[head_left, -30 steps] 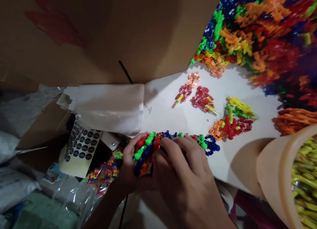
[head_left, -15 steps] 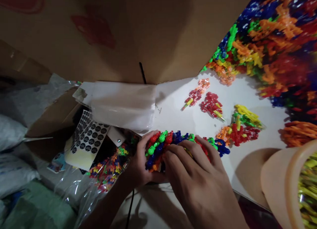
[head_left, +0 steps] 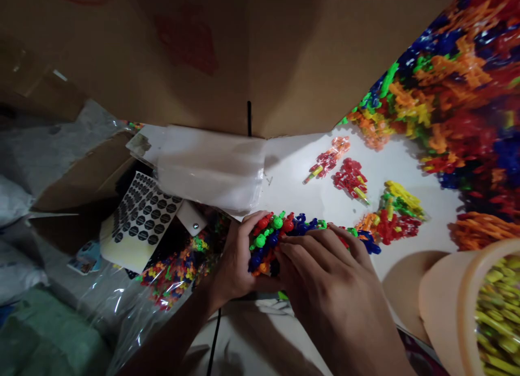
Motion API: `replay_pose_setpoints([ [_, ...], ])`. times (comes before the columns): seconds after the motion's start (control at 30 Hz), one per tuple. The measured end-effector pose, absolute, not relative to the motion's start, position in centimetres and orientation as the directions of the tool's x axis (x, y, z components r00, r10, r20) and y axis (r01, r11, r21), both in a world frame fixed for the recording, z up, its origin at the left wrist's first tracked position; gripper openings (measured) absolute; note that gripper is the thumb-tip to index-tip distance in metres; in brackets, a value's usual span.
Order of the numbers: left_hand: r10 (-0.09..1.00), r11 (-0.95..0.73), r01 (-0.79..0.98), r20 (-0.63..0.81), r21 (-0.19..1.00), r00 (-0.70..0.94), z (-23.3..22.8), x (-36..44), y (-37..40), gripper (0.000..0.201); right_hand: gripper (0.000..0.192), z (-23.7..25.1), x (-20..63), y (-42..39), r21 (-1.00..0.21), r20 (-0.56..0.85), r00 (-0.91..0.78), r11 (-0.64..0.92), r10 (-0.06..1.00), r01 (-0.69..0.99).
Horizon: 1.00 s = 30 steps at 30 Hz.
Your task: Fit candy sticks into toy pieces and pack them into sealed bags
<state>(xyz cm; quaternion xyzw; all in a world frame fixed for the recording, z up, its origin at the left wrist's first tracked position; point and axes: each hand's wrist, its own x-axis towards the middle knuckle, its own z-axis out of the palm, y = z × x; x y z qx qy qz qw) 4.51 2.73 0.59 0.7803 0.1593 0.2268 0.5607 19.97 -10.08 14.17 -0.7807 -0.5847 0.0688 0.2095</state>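
Both my hands close around one bundle of small coloured plastic toy pieces (head_left: pixel 271 238) at the near edge of a white table (head_left: pixel 309 194). My left hand (head_left: pixel 235 262) cups the bundle's left end, with red, green and blue pieces showing above its fingers. My right hand (head_left: pixel 325 278) lies over the bundle's right part and hides most of it. A blue and green tail of pieces (head_left: pixel 365 240) sticks out beyond my right fingers.
Small sorted clusters of red (head_left: pixel 349 178), yellow-green (head_left: pixel 400 197) and orange pieces lie on the table; a big mixed heap (head_left: pixel 455 94) fills the far right. A beige tub (head_left: pixel 467 305) of yellow pieces stands near right. A cardboard wall (head_left: pixel 203 56), clear bags (head_left: pixel 211 167), a dotted sticker sheet (head_left: pixel 142 216) and a bagged set (head_left: pixel 174 270) crowd the left.
The view has swung left and up, so everything sits further right in frame. My hands stay closed on the bundle, the fingers shifting slightly over it.
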Motion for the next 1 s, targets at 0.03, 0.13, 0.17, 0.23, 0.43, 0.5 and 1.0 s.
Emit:
replay_pose_setpoints([
  [0.03,0.501,-0.322,-0.010,0.179,0.947,0.847,0.6,4.5,2.8,0.130,0.022,14.2,20.0,-10.0,-0.405,0.137,0.305,-0.228,0.942,0.885],
  [0.13,0.495,-0.316,-0.026,0.188,0.949,0.848,0.4,4.5,2.8,0.126,0.022,14.1,19.8,-9.8,-0.396,0.135,0.318,-0.243,0.938,0.886],
  [0.17,0.496,-0.310,-0.027,0.185,0.950,0.848,0.4,4.5,2.8,0.125,0.022,14.0,19.7,-9.8,-0.393,0.131,0.322,-0.249,0.938,0.885],
  [0.23,0.507,-0.295,-0.019,0.173,0.955,0.844,0.3,4.6,2.7,0.123,0.022,13.9,19.6,-9.6,-0.392,0.124,0.331,-0.261,0.935,0.882],
  [0.43,0.523,-0.267,0.023,0.125,0.963,0.843,0.0,4.6,2.8,0.123,0.022,13.7,20.0,-9.6,-0.342,0.165,0.336,-0.266,0.927,0.901],
  [0.5,0.522,-0.250,0.022,0.115,0.968,0.845,-0.2,4.5,2.9,0.123,0.019,13.5,20.1,-9.9,-0.361,0.188,0.345,-0.262,0.920,0.895],
  [1.0,0.481,-0.402,0.017,0.195,0.915,0.855,-0.2,4.9,3.2,0.136,0.014,12.8,19.6,-10.6,-0.432,0.212,0.343,-0.227,0.915,0.873],
])
